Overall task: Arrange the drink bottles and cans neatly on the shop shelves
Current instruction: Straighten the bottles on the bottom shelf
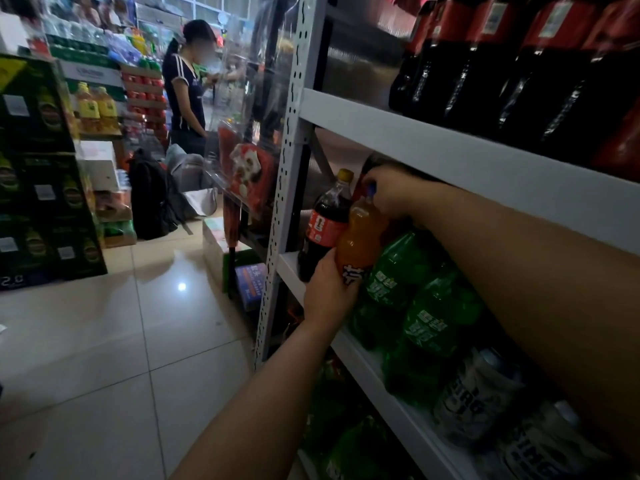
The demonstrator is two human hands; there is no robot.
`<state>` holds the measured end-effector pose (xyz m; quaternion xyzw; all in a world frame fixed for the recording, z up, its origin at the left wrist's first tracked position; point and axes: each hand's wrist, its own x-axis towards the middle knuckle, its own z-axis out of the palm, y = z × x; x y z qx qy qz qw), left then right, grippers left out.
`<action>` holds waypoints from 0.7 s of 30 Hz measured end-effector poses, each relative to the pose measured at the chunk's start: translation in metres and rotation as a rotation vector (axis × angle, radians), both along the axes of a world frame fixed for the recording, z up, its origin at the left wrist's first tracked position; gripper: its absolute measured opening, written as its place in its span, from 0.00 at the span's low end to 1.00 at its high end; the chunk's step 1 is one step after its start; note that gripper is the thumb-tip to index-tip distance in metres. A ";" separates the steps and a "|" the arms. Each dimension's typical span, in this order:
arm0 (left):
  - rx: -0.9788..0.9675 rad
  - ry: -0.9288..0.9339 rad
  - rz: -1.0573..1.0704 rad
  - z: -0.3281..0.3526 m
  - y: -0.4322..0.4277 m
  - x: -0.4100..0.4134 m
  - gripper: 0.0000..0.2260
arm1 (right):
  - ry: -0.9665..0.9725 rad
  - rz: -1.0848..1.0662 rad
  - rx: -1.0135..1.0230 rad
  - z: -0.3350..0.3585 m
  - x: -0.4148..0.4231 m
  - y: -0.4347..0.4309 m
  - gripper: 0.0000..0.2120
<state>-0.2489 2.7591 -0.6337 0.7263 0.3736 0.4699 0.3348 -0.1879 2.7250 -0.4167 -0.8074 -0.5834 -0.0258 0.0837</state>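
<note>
An orange soda bottle (360, 237) with a blue cap leans over the middle shelf (349, 344). My left hand (329, 292) grips its lower body near the label. My right hand (391, 192) reaches in under the upper shelf (450, 147) and closes around the bottle's neck and cap. A dark cola bottle (322, 226) with a yellow cap and red label stands upright just to the left, at the shelf's end. Green soda bottles (415, 306) lie packed to the right of the orange one, partly behind my right forearm.
Large dark cola bottles (519, 71) fill the upper shelf. White cans (481, 400) sit at the right of the middle shelf. A perforated metal upright (284, 174) frames the rack. A person (187, 84) stands down the aisle beside stacked boxes (45, 168) and bags (152, 195) on the tiled floor.
</note>
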 end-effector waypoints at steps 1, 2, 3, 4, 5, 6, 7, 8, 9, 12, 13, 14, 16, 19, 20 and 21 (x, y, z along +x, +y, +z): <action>0.015 -0.043 -0.028 -0.003 0.000 -0.004 0.22 | 0.017 -0.002 0.025 0.000 0.001 0.002 0.11; 0.021 -0.077 -0.028 -0.007 0.001 -0.009 0.19 | 0.035 -0.005 0.048 0.000 0.003 0.004 0.11; 0.011 -0.103 -0.016 -0.011 0.001 -0.014 0.19 | 0.048 -0.013 0.062 -0.001 0.004 0.005 0.10; -0.007 -0.112 -0.002 -0.015 0.002 -0.017 0.19 | 0.055 -0.026 0.071 -0.001 0.005 0.007 0.10; -0.013 -0.101 0.006 -0.019 0.003 -0.020 0.20 | 0.071 -0.038 0.082 -0.002 0.006 0.007 0.09; -0.001 -0.075 0.006 -0.022 0.003 -0.021 0.21 | 0.096 -0.047 0.106 -0.004 0.006 0.008 0.06; 0.011 -0.052 -0.009 -0.024 0.002 -0.020 0.23 | 0.123 -0.058 0.130 -0.004 0.006 0.008 0.06; 0.009 -0.041 -0.038 -0.026 0.001 -0.019 0.25 | 0.131 -0.071 0.142 -0.005 0.006 0.009 0.06; -0.012 -0.041 -0.072 -0.028 0.001 -0.017 0.27 | 0.121 -0.089 0.139 -0.006 0.007 0.009 0.06; -0.066 -0.056 -0.104 -0.033 0.002 -0.011 0.31 | 0.110 -0.127 0.140 -0.008 0.008 0.009 0.07; -0.069 -0.064 -0.103 -0.035 0.001 -0.010 0.31 | 0.123 -0.126 0.136 -0.008 0.008 0.009 0.07; -0.065 -0.072 -0.102 -0.036 0.000 -0.010 0.31 | 0.132 -0.121 0.131 -0.008 0.008 0.009 0.07; -0.045 -0.089 -0.105 -0.039 -0.002 -0.010 0.30 | 0.143 -0.117 0.133 -0.010 0.008 0.009 0.10; 0.033 -0.149 0.019 -0.039 0.004 -0.019 0.26 | 0.154 -0.106 0.148 -0.011 0.008 0.008 0.09; 0.042 -0.182 0.100 -0.037 0.011 -0.023 0.25 | 0.168 -0.098 0.153 -0.011 0.009 0.008 0.08; 0.018 -0.218 0.173 -0.033 0.020 -0.028 0.26 | 0.193 -0.094 0.159 -0.012 0.010 0.007 0.07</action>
